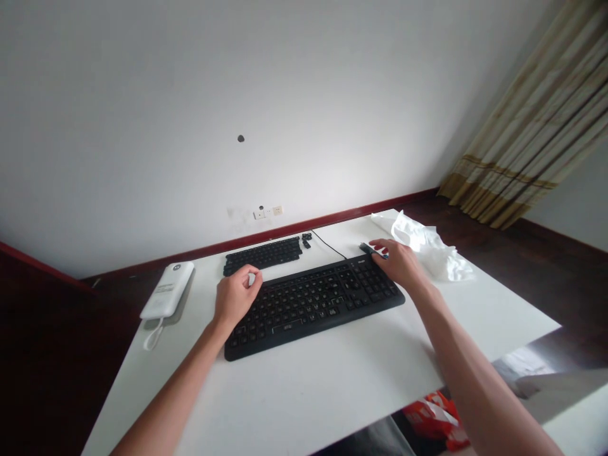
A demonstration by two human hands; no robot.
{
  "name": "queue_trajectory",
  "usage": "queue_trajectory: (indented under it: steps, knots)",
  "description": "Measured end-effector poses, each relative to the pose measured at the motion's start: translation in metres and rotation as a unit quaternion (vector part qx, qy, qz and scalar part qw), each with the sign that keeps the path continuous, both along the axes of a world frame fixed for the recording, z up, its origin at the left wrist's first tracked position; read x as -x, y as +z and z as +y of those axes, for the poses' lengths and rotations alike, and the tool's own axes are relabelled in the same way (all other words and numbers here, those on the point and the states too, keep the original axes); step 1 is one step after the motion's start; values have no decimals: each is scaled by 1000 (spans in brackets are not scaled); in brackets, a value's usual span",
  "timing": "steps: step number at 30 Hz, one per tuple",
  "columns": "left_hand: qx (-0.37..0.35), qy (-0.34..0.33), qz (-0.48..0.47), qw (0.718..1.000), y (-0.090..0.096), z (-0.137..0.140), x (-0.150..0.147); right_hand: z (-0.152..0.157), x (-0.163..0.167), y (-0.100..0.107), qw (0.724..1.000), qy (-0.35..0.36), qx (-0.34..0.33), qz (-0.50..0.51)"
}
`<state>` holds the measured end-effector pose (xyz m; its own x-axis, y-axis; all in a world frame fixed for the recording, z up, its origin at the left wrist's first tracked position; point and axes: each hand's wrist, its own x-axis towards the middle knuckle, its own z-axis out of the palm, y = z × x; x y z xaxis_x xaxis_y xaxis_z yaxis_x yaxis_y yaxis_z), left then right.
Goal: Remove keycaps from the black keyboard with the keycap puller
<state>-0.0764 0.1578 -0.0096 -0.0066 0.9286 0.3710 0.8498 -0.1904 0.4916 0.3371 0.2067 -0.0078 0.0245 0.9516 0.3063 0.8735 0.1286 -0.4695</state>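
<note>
A black keyboard (313, 304), its key field showing small dark squares with pale marks, lies slightly askew on the white table. My left hand (236, 292) is over its left back corner, thumb and fingers curled together; whatever they may hold is hidden. At the right back corner, my right hand (399, 261) has its thumb and fingers around a small dark tool (367, 248) with a brush-like end, partly covered by the fingers. Behind the keyboard, loose black keycaps (270, 252) are laid out in rows, with a smaller group (306, 240) to their right.
A white power bank (166, 292) with a strap lies at the table's left edge. Crumpled white plastic or tissue (427, 247) lies at the back right. A thin black cable (329, 243) runs backward from the keyboard. A red bag (434, 418) shows below the front edge.
</note>
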Motion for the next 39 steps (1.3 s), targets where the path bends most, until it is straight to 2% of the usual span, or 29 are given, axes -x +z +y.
queue_trajectory:
  steps: [2,5,8,12,16,21,24,26,31,36,39]
  knots:
    - [-17,23,-19,999,0,5,8,-6,15,10,993,111,-21,35]
    - [-22,38,-36,998,-6,10,16,-17,41,21,961,273,22,46]
    - [-21,35,-50,998,-13,12,19,-23,61,18,935,345,63,45]
    - [-27,31,-63,997,-17,12,19,-24,72,8,934,349,66,50]
    - [-27,27,-73,997,-18,12,19,-6,72,13,946,317,35,58]
    - [-26,22,-73,997,-18,12,19,63,76,16,960,280,-30,-8]
    - [-26,24,-76,996,-17,11,19,104,81,4,955,291,-48,-19]
    - [-22,24,-79,996,-17,11,19,120,84,-7,951,305,-50,-5]
    - [-11,29,-78,996,-18,13,19,125,85,-26,951,306,-46,-7]
    - [-6,29,-82,996,-19,14,19,120,83,-30,950,311,-22,-7]
    - [-5,26,-85,996,-19,13,19,118,82,-29,949,313,-37,-12]
